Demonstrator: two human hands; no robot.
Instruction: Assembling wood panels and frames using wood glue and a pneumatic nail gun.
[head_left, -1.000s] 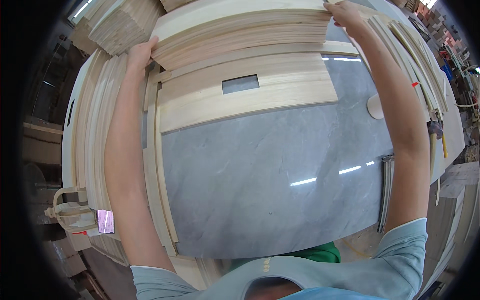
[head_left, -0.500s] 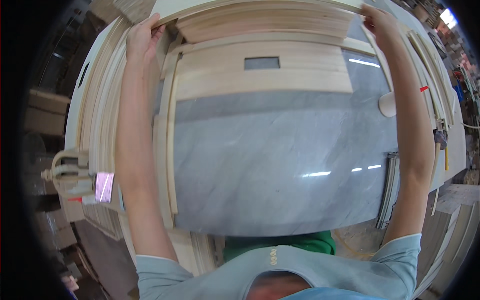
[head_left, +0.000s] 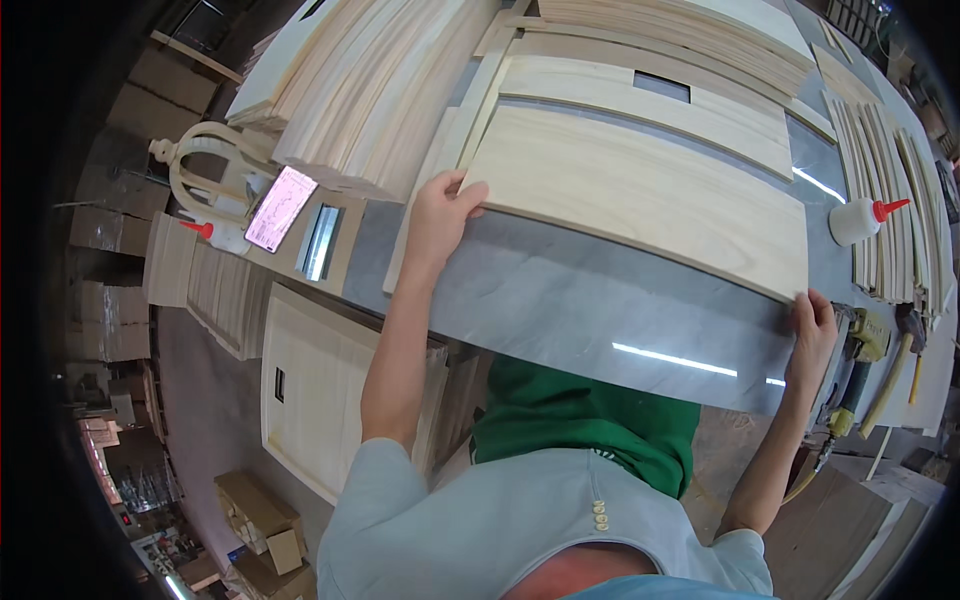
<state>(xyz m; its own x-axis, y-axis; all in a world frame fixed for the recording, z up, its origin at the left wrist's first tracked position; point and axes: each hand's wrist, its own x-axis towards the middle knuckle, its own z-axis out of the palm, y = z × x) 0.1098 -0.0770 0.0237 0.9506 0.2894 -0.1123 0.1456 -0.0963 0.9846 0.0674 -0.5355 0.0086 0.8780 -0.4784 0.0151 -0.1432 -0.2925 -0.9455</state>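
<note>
A plain pale wooden board [head_left: 640, 195] spans the grey work surface [head_left: 560, 275] in front of me. My left hand [head_left: 443, 215] is closed on its near left corner, thumb on top. At its near right corner my right hand [head_left: 812, 325] holds the edge, with the fingers partly hidden. Just beyond lies a wooden panel [head_left: 575, 83] with a rectangular cutout, partly overlapped by the board. Long wooden strips [head_left: 487, 95] run along the left side of the panel.
Stacked boards [head_left: 660, 38] stand at the far side, and another tall stack [head_left: 385, 95] at left. A white bottle [head_left: 852, 222] with red tip, wooden strips [head_left: 868, 190], a nail gun [head_left: 868, 338] and a hammer [head_left: 908, 328] lie right. A phone [head_left: 282, 208] lies left.
Both hands have come from the far stack back toward me, bringing the board down near the front of the work surface. My view has turned, showing more of the left side.
</note>
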